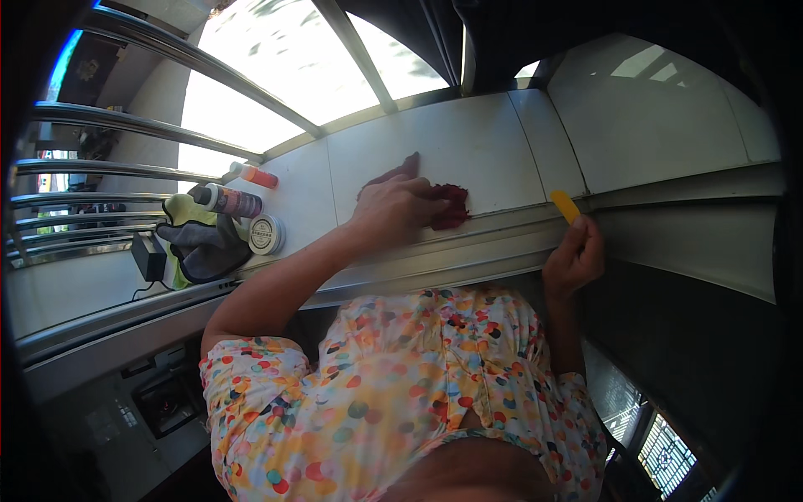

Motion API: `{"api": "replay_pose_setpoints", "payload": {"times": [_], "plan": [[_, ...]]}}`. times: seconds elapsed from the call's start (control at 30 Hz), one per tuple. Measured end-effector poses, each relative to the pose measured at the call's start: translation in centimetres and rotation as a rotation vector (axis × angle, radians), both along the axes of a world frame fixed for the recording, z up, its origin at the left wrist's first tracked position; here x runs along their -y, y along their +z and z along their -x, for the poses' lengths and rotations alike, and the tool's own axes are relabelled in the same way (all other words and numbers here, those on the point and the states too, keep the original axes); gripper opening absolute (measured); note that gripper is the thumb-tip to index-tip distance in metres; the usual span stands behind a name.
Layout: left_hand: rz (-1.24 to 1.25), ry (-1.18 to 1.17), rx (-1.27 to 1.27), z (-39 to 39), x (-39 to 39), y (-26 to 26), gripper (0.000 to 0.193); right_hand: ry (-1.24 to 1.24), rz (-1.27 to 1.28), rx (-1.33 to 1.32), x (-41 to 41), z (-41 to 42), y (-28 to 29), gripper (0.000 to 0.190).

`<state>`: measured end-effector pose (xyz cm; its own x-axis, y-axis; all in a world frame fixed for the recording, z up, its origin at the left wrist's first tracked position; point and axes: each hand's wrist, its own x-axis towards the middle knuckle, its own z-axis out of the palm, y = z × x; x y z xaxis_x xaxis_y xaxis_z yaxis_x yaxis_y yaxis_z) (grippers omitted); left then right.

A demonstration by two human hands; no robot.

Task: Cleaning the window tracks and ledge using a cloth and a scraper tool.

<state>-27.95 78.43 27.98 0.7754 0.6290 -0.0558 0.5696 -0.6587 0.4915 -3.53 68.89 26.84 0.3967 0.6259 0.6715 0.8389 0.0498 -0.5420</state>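
My left hand (396, 210) is on a dark red piece of cloth or soft leather (453, 207) lying on the white tiled sill. The fingers bend over it and hide its middle; one part sticks out past the far side of the hand, and a ragged-edged part shows at the right. My right hand (574, 257) is raised near the sill's front edge at the right. Between its thumb and fingers it pinches a small flat yellow piece (565, 206), probably plastic, with a rounded end pointing up and left.
Left on the sill are an orange bottle with a pale cap (254, 175), a dark-capped bottle (233, 202), a round lidded tin (266, 234), a grey and lime-green towel (210, 245) and a black box (149, 257) with a cord. Metal bars (144, 132) border the window side.
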Motion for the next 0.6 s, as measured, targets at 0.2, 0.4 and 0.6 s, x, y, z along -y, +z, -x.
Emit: {"api": "replay_pose_setpoints", "payload": {"times": [0.2,0.4,0.6], "plan": [[-0.121,-0.141,0.178,-12.0,-2.9,-0.8,0.025,0.010,-0.017,0.007,-0.5,0.7,-0.6,0.009],[-0.191,-0.142,0.228,-7.4,-2.3,-2.7,0.023,-0.014,-0.031,0.006,-0.2,0.1,-1.2,0.010],[0.022,-0.118,0.126,3.8,-1.6,0.6,0.025,-0.019,-0.050,-0.066,0.4,-0.5,-1.3,0.013]]}}
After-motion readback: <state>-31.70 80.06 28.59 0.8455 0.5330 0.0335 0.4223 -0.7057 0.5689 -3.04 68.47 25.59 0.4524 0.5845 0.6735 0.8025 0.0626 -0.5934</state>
